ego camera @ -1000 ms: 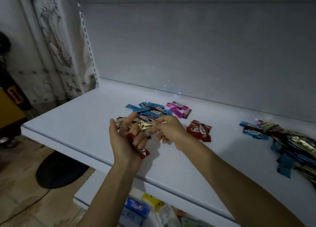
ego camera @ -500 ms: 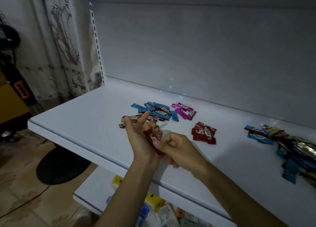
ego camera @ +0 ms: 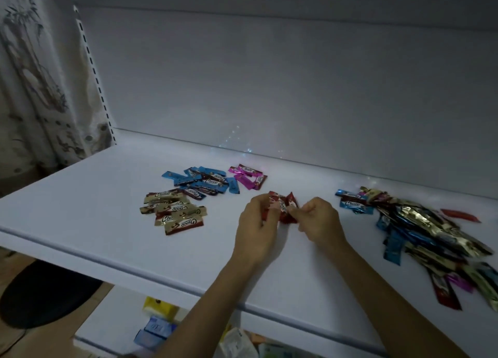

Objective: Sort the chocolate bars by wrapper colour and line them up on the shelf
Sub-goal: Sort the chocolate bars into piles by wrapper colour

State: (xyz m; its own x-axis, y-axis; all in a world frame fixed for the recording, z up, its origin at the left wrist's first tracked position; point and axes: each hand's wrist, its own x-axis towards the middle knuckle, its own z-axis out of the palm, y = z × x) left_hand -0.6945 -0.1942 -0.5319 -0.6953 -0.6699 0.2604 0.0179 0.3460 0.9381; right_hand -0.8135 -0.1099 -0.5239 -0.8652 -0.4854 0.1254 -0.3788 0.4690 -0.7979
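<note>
On the white shelf, both hands had moved since half a second earlier: they had been raised near the front edge, and now they were down at the red bars, further back on the board. The left hand had its fingers curled round the left side of that small red bunch. The right hand pinched a wrapper at its right side.

The shelf carried four sorted groups. I counted roughly eight blue bars, about three pink bars just beside them and some six gold bars nearer the front. I could not count the red ones under the fingers. The mixed heap lay well to the right, too tangled to count. On the lower shelf I saw a yellow box and a blue box.
</note>
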